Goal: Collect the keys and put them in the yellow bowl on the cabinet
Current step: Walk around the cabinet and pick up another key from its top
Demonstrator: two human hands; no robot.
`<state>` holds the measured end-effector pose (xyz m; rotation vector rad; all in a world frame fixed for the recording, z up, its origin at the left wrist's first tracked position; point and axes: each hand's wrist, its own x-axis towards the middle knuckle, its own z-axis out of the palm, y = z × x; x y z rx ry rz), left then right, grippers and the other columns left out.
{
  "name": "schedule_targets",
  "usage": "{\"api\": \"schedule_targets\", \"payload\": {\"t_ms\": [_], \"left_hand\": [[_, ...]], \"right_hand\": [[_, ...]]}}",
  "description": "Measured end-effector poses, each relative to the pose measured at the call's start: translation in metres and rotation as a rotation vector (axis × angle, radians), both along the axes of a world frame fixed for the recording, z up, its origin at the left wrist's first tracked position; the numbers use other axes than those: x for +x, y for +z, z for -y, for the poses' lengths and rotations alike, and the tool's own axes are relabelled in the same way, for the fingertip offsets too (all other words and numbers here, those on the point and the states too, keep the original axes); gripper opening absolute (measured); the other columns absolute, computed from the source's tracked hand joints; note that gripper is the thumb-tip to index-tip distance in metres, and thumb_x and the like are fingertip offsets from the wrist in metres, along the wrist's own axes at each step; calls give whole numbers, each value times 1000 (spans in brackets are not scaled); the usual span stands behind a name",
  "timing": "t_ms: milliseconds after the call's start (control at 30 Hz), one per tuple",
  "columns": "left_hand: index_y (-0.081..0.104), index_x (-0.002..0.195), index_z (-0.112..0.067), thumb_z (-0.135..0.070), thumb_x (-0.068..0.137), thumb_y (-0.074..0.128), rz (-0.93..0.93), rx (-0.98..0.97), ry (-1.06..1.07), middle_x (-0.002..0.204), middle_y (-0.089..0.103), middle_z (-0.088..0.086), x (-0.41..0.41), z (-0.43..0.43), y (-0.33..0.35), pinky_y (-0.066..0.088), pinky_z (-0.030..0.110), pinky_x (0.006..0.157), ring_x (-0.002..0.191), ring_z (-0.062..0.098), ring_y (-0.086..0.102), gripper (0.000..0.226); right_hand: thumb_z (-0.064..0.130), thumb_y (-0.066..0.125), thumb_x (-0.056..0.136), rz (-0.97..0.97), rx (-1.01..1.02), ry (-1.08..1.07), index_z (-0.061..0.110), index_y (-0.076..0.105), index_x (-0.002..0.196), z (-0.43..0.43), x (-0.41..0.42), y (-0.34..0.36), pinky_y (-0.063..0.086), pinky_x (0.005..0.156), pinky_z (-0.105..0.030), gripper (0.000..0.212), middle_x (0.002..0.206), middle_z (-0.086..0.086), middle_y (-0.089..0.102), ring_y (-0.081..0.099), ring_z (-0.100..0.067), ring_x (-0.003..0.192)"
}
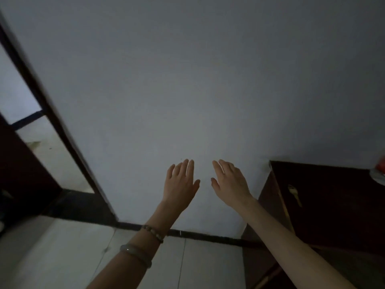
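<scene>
A brass-coloured key (pixel 294 194) lies flat on top of the dark wooden cabinet (pixel 333 205) at the right. My left hand (pixel 181 184) and my right hand (pixel 231 182) are both raised in front of the pale wall, palms away from me, fingers extended, holding nothing. My right hand is to the left of the cabinet's edge, apart from the key. No yellow bowl is in view.
A red and white object (pixel 380 174) sits on the cabinet at the frame's right edge. A dark door frame (pixel 52 122) runs diagonally at the left, with a dark door (pixel 20 174) beside it. Pale floor tiles (pixel 62 257) lie below a black skirting strip.
</scene>
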<state>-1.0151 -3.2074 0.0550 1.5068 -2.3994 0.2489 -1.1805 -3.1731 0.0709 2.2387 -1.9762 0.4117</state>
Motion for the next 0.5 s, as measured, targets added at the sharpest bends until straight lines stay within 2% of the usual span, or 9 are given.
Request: {"api": "schedule_targets", "payload": {"t_ms": [367, 500], "left_hand": [[24, 140, -6, -42, 94, 42, 7, 40, -422, 145, 38, 14, -51, 63, -12, 21, 42, 112, 133, 27, 34, 61], [28, 139, -5, -40, 93, 45, -18, 69, -553, 142, 41, 15, -90, 71, -21, 25, 44, 111, 131, 29, 38, 60]], "right_hand": [[27, 47, 92, 26, -17, -366, 5, 33, 136, -3, -25, -6, 40, 101, -42, 51, 138, -18, 45, 42, -31, 126], [16, 60, 83, 46, -68, -492, -3, 48, 123, -15, -49, -6, 50, 86, -44, 46, 120, -25, 59, 57, -37, 108]]}}
